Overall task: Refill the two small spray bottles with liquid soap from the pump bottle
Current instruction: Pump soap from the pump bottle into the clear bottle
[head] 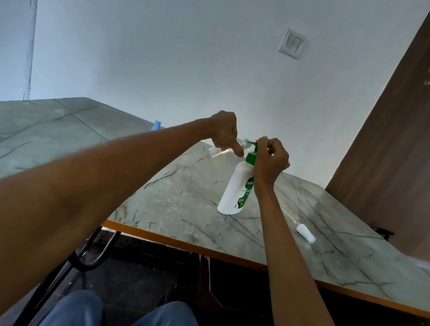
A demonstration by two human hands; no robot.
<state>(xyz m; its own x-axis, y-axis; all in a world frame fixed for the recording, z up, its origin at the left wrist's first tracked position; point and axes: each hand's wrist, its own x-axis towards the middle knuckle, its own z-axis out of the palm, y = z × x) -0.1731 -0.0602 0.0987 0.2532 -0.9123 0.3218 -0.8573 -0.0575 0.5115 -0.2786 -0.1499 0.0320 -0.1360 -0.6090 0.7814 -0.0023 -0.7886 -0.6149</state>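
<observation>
A small clear plastic spray bottle [238,145] is pinched in the left hand [223,132] at the green nozzle of the white plastic pump bottle [235,190], mid-tabletop [176,198]. The pump head is clasped by the curled right hand [273,159]. Soap may be spilled if the narrow mouth is misaligned.

table [181,199]: glossy marble-look | pump bottle [235,190]: smooth white plastic | door [417,134]: matt wood

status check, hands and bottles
Left hand holds small clear bottle at nozzle. Right hand on pump head. Pump bottle upright. Nothing blocking.
</observation>
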